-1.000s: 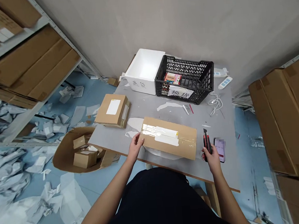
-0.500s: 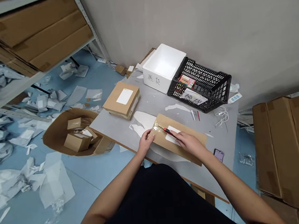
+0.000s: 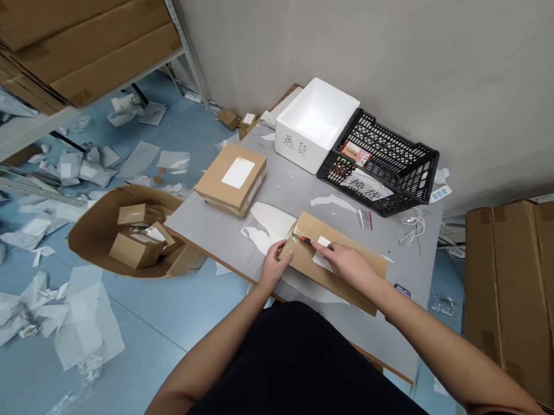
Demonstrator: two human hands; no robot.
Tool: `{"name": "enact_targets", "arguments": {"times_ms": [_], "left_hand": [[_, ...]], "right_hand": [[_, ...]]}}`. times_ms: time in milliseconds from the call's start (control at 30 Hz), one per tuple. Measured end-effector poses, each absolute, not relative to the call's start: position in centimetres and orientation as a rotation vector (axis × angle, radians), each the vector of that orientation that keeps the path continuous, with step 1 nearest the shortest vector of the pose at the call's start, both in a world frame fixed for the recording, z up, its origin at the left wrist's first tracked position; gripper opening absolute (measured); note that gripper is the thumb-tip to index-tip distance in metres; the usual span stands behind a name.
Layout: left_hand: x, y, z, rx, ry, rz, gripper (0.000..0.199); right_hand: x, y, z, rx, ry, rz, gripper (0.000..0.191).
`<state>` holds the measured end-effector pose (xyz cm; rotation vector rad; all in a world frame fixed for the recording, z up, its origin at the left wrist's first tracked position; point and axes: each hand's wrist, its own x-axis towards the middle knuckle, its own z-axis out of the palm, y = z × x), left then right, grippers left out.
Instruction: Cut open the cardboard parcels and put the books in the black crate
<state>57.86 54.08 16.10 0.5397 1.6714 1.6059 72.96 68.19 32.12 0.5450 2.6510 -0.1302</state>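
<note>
A flat brown cardboard box (image 3: 350, 289) with a white label (image 3: 323, 261) lies on the grey table in front of me. Clear tape shines on its left end. My left hand (image 3: 275, 265) grips that end, thumb on top and fingers at the edge. In my right hand (image 3: 348, 261) is a red and black utility knife (image 3: 307, 239), its tip at the taped end of the box. The right hand covers part of the label and most of the knife's handle.
A stack of cardboard boxes (image 3: 215, 179) stands at the table's left. Behind are a white foam box (image 3: 296, 151) and a black plastic crate (image 3: 403, 191). A large carton (image 3: 92, 238) with small boxes sits on the floor. A phone (image 3: 402, 290) lies near my right forearm.
The knife tip has shifted slightly along the taped end of the box, and my right hand covers more of the label. The camera view has turned slightly.
</note>
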Motion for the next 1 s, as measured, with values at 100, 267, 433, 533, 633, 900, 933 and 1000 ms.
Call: {"name": "enact_targets", "arguments": {"times_ms": [100,267,433,533,633,900,933,1000], "left_hand": [[57.9,54.2,16.0,0.54,1.669,1.602,0.048],[57.9,54.2,15.9,0.531,1.682,1.596,0.047],[58.1,54.3,15.5,0.511,1.703,1.608,0.046],[58.3,54.4,15.3,0.497,1.72,1.622,0.045],[58.4,54.4,15.2,0.499,1.728,1.626,0.045],[58.4,54.3,15.7,0.521,1.743,1.625,0.044],[58.4,54.4,15.8,0.517,1.741,1.626,0.043],[58.4,54.4,15.9,0.504,1.738,1.627,0.044]], "right_hand": [[72.6,68.3,32.5,0.524,2.645,-0.092,0.065],[72.4,69.1,33.0,0.48,2.633,-0.09,0.065],[72.6,69.3,32.8,0.457,2.632,-0.085,0.064],[73.0,69.3,32.4,0.459,2.644,-0.088,0.065],[73.5,69.5,31.8,0.456,2.657,-0.101,0.066],[74.1,70.2,31.4,0.444,2.685,-0.145,0.061],[74.1,70.2,31.5,0.444,2.682,-0.151,0.061],[74.1,70.4,31.6,0.444,2.674,-0.165,0.061]]}}
